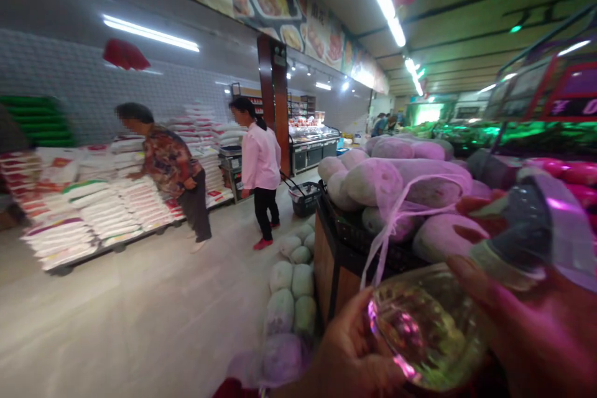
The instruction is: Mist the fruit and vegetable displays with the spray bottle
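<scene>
A clear bottle [433,323] with a ribbed, rounded base lies tilted at the lower right, its grey top [527,214] pointing up and right. My left hand [347,348] is closed round the edge of its base. Around the neck end wraps my right hand [522,317], thumb on the near side and fingers showing behind. A pale band or handle curves beside the top; blur hides its exact form. Just beyond the bottle, large pale winter melons [373,180] are heaped, with a thin whitish plastic bag [396,211] draped over them.
More melons [291,289] line the floor beside the wooden display stand [326,261]. A person in a pink shirt [261,158] stands near a dark shopping basket [305,198]. Another person [170,161] bends over stacked white sacks [100,211]. A price sign [573,106] hangs at right.
</scene>
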`<state>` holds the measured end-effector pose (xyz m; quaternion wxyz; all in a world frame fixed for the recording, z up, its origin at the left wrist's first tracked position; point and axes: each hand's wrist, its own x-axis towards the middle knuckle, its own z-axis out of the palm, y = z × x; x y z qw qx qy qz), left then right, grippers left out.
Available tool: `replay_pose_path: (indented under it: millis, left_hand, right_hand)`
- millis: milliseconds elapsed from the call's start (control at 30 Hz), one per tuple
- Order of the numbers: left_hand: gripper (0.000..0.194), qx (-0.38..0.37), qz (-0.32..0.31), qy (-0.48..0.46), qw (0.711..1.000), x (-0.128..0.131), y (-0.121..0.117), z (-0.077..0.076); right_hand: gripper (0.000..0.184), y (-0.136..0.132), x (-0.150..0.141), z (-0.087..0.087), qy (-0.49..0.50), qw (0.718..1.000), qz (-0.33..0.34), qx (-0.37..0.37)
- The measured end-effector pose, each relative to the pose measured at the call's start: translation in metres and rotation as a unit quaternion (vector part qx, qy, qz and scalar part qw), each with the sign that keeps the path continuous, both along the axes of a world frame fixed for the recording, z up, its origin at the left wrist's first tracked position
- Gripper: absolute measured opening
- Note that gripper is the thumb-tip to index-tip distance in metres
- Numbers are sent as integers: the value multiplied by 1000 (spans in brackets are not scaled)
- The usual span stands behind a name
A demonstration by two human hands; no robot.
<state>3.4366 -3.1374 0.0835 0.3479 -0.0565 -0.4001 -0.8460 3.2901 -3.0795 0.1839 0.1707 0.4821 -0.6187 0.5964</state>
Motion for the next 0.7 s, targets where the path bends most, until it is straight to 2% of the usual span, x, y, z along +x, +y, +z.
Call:
replay_pose_path:
  millis: [100,200,367,500,700]
  left_hand:
    - [62,14,-14,-19,1000,15,-20,3]
    - [64,14,-18,-13,1000,33,-44,-2]
    - [69,-5,-37,-30,999,63,-83,-10]
    - [73,17,-85,-64,994,76,-103,-14]
    - [61,-6,-137,41,990,75,-118,-17]
  right_hand:
    - [57,-13,20,4,-39,999,0,6]
    - [54,-32,38,2,-52,998,-20,8]
    - [50,-62,69,0,-57,994,-85,26]
    - [52,-75,93,0,-85,988,-124,40]
    - [51,-88,108,5,-128,982,-129,47]
